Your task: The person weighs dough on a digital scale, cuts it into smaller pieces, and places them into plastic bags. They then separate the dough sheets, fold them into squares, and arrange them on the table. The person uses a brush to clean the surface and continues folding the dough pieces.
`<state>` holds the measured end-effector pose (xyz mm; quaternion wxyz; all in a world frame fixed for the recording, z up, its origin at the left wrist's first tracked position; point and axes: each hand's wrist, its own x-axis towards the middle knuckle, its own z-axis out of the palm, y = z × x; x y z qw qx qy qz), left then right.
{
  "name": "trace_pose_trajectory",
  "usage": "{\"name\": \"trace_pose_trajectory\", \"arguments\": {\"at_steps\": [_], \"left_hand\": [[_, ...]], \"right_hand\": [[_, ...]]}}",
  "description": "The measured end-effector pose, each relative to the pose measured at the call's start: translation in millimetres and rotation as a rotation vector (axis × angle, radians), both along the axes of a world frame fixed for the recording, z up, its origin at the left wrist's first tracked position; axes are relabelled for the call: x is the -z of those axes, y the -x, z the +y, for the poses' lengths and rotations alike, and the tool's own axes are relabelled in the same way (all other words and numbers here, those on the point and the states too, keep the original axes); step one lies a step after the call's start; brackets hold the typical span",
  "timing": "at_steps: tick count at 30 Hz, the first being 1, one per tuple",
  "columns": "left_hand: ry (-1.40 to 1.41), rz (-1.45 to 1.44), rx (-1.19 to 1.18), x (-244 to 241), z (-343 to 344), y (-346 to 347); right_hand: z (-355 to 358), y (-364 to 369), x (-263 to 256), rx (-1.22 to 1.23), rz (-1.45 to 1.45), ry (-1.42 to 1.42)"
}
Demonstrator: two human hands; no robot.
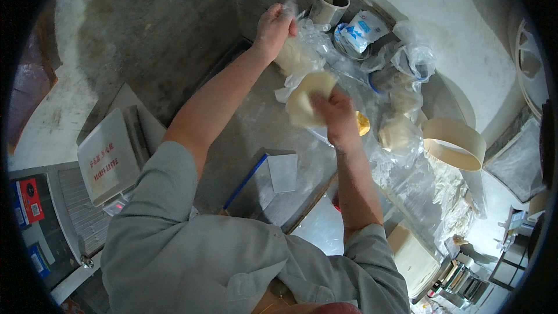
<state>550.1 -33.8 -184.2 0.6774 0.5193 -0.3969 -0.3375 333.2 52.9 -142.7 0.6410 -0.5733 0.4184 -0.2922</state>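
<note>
My left hand (pixel 275 30) grips the gathered edge of a clear plastic bag (pixel 314 37), with pale flat dough pieces (pixel 296 57) showing through its film. Between the fingers of my right hand (pixel 336 111) is a pale, rounded stack of dough wrappers (pixel 310 98). That hand is slightly blurred, and how many wrappers it holds cannot be told. The wrappers are just below the bag, over the grey worktop (pixel 248 126). Beside my right wrist lies a small yellow item (pixel 362 123), partly hidden by the hand.
A metal can (pixel 330 8) holding a straw brush and a blue-and-white packet (pixel 364 30) stand at the back. More bagged dough (pixel 399 133) lies right, near a round wooden sieve frame (pixel 455 144) and heaped flour (pixel 453 200). A metal scraper (pixel 282 172) rests nearer; a scale (pixel 111 155) stands left.
</note>
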Motion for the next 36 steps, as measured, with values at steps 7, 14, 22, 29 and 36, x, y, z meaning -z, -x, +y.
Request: {"name": "trace_pose_trajectory", "arguments": {"at_steps": [7, 14, 22, 29, 36], "left_hand": [[-0.227, 0.346, 0.099, -49.8, 54.7, -4.7], [-0.256, 0.383, 0.135, -64.3, 134.7, -17.7], [-0.163, -0.448, -0.165, -68.9, 177.8, -10.6], [0.104, -0.900, 0.156, -54.9, 164.4, 42.5], [-0.545, -1.538, 0.485, 61.8, 145.1, 16.7]], "right_hand": [[-63.8, -82.7, 8.8, 0.071, -0.431, 0.412], [-100.9, -75.9, 79.5, -0.418, 0.765, 0.408], [-75.1, -62.4, 54.3, -0.254, 0.914, 0.726], [-42.2, -72.4, 106.0, 0.091, 0.093, -0.400], [-47.1, -13.6, 150.3, -0.022, 0.514, 0.033]]}}
